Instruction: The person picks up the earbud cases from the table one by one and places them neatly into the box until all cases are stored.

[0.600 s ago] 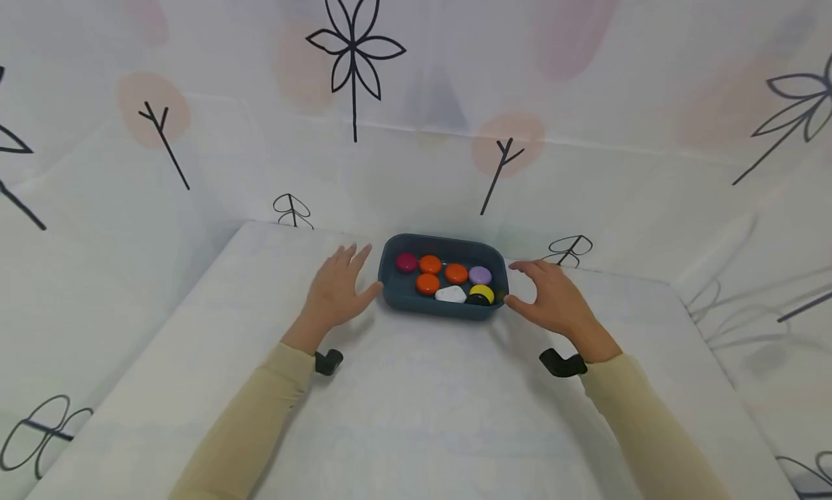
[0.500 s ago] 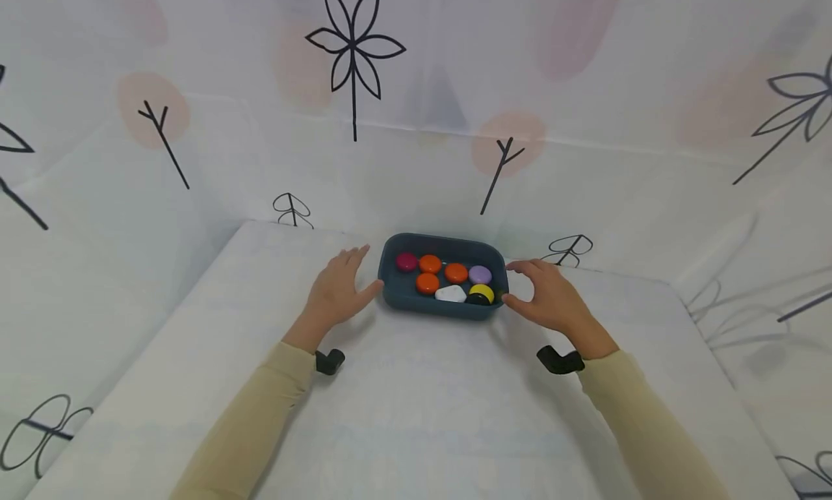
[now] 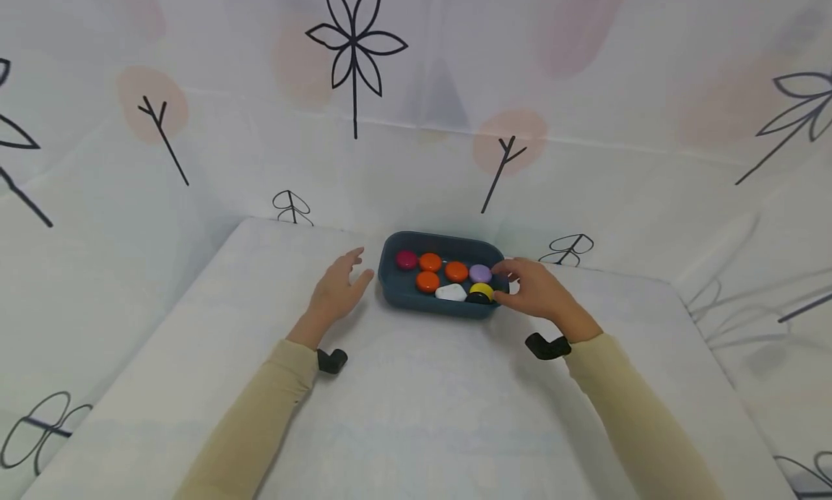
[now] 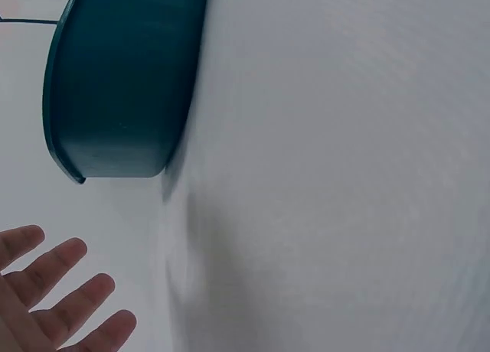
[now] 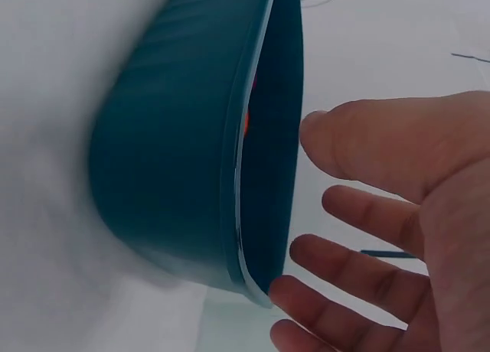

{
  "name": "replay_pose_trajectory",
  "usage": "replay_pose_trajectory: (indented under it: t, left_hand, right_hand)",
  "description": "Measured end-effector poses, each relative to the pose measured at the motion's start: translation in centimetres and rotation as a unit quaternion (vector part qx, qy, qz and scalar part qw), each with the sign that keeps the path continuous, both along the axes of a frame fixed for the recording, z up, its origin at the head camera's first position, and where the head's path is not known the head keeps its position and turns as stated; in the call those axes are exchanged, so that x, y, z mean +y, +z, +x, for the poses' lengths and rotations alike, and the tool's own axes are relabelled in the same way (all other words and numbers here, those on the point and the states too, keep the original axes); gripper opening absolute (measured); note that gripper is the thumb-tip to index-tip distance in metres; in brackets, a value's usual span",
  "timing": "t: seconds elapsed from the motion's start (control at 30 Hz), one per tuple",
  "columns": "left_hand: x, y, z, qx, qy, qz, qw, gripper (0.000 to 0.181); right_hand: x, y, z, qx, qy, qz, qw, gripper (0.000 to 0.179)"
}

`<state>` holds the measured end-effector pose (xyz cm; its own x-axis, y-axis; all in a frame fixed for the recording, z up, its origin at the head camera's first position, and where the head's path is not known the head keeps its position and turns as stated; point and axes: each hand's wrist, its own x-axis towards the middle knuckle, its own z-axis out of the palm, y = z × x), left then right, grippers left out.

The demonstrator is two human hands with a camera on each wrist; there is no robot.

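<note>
A dark blue-green rectangular tub [image 3: 416, 301] with rounded corners sits at the back of the table. Inside lie several glossy rounded pieces: a crimson one [image 3: 406, 260], orange ones [image 3: 456, 272], a lilac one [image 3: 480, 274], a white one [image 3: 451, 292], a yellow one [image 3: 482, 289] and a black one [image 3: 478, 298]. My right hand [image 3: 536, 290] reaches over the tub's right end, thumb and fingers spread apart, near the lilac and yellow pieces, holding nothing. Left of the tub, my left hand [image 3: 334, 295] hovers with fingers extended, apart from its wall.
The table [image 3: 416, 413] is covered in white cloth. Behind it and at both sides hangs a pale curtain [image 3: 416, 175] printed with black plant outlines. A black wrist mount [image 3: 548, 346] shows on the right arm, another on the left.
My right hand has moved left, from beside the tub's right end to over it. The left hand has drawn slightly away from the tub. Tub and pieces stay put.
</note>
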<state>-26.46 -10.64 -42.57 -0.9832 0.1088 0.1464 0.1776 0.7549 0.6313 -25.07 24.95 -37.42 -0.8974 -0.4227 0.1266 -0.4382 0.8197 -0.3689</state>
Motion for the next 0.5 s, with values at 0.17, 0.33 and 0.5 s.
replay_pose_trajectory:
  t: [0.17, 0.33, 0.5]
  left_hand:
    - [0.2, -0.5, -0.3, -0.006, 0.001, 0.024, 0.9997, 0.052]
    - [0.4, -0.9, -0.7, -0.005, 0.010, 0.056, 0.9984, 0.048]
    - [0.7, -1.0, -1.2, -0.004, 0.013, 0.077, 0.9969, 0.047]
  right_hand:
    - [-0.4, -0.2, -0.9, -0.028, 0.014, -0.004, 0.9995, 0.040]
    - [-1.0, -0.3, -1.6, -0.057, 0.014, 0.005, 0.9983, 0.039]
    - [-1.6, -0.4, -2.1, -0.075, 0.018, 0.008, 0.9970, 0.039]
